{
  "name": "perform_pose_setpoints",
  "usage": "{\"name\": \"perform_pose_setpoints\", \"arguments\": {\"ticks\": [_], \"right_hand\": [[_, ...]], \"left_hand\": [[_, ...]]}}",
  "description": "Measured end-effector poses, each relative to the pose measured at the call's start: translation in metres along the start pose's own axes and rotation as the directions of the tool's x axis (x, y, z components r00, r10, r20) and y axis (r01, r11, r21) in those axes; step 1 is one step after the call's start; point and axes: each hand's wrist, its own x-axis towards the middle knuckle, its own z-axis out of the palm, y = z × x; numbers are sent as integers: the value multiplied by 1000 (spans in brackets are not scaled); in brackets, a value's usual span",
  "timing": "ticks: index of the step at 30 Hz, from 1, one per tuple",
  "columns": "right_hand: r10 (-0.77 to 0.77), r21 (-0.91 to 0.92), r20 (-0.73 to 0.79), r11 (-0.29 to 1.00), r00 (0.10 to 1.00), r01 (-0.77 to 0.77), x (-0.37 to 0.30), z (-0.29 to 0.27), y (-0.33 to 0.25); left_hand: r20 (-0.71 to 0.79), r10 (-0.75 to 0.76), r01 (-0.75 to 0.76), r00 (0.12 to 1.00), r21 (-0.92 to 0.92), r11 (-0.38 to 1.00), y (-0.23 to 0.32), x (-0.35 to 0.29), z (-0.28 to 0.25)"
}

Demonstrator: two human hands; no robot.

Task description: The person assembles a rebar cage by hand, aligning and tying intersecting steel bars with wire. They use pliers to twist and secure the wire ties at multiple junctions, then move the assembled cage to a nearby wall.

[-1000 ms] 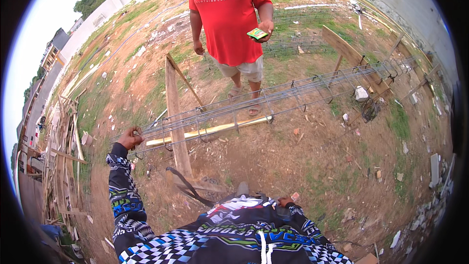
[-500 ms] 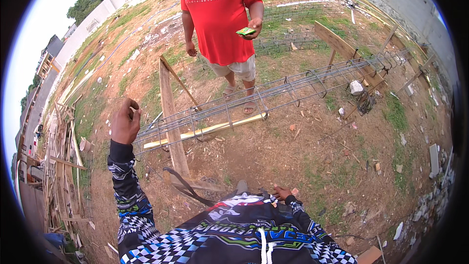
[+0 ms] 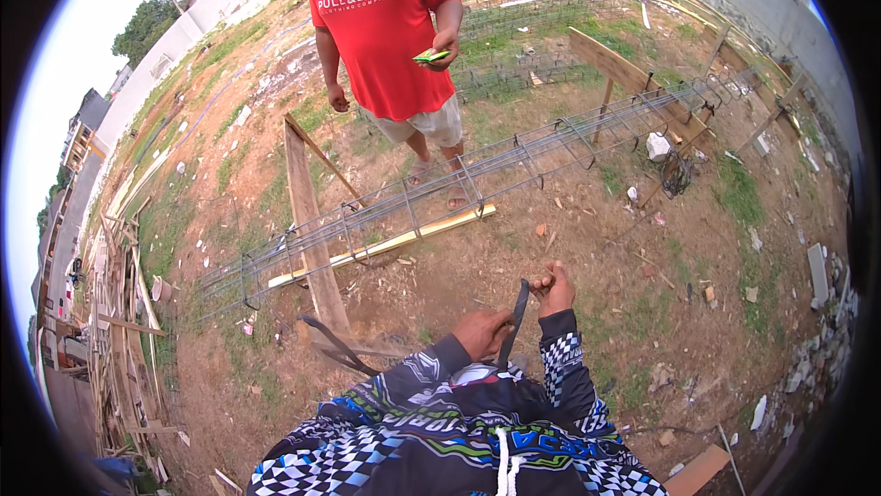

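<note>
In front of my waist a flat black strap (image 3: 517, 320) stands up from my clothing. My right hand (image 3: 556, 292) is closed at its upper end, fingers bent. Lower down, my left hand (image 3: 483, 334) is curled with its fingertips against the strap's left side. A second black strap (image 3: 338, 346) loops out loose on the left of my body. Ahead lies a long steel rebar cage (image 3: 413, 201), raised on wooden boards. The ends of both hands' grips are partly hidden.
A person in a red shirt (image 3: 381, 42) stands beyond the cage, holding a small green packet (image 3: 431, 55). A wooden plank (image 3: 310, 221) props the cage at left, a board (image 3: 633, 74) at right. Scrap timber (image 3: 119, 340) is piled left; a white block (image 3: 658, 146) sits beneath the cage.
My left hand has come down from above the cage's left end to my waist. My right hand has risen, and the black strap now stands up between them.
</note>
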Motion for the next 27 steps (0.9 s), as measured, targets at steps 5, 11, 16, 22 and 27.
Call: {"name": "perform_pose_setpoints", "arguments": {"ticks": [5,11,16,22,27], "right_hand": [[-425,-90,19,901,905,425,7,21,-90],[-715,-378,322,504,621,777,-22,59,-143],[-460,-552,645,272,610,788,-50,57,-154],[-137,-529,719,528,681,665,-81,45,-108],[96,-617,674,618,733,487,-93,30,-97]], "left_hand": [[99,81,-78,992,-31,996,-2,3,35],[205,211,-203,956,-56,978,13,18,57],[-153,-182,34,971,-668,743,62,47,9],[-370,-242,-172,897,-797,579,65,103,-53],[-225,-359,-52,906,-899,434,73,103,-54]]}}
